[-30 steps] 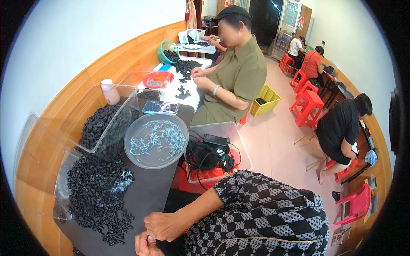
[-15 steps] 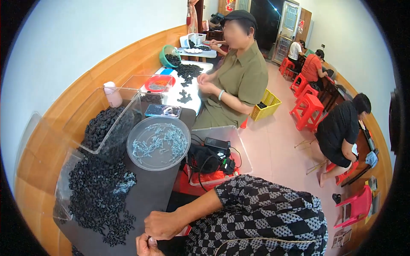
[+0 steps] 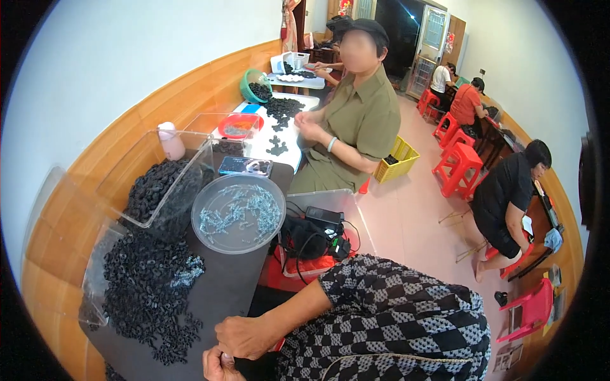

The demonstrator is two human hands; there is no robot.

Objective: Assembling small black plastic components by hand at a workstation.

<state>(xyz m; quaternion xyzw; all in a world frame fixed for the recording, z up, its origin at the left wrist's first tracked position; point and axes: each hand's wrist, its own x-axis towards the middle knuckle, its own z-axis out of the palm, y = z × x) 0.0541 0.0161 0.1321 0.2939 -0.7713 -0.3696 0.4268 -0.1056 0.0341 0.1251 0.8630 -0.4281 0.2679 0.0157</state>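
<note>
My right hand is at the lower edge of the view, its fingers curled in a pinch. Just below it, my left hand is closed too, thumb bent, and the two meet at the fingertips. Whatever lies between them is hidden or too small to name. Beyond my hands, small black ring-like parts lie heaped on the dark table. A little cluster of metal springs rests on that heap. More silvery springs are spread in a round clear tray near the table's right edge.
A clear bin of black parts stands by the wall, with a pink bottle behind. A phone lies past the tray. Right of the table sits a box of cables. A co-worker sits at the white table.
The co-worker in green has turned their face more toward me, and the seated person in black at the right has lifted their head. My hands stay pinched together in nearly the same place.
</note>
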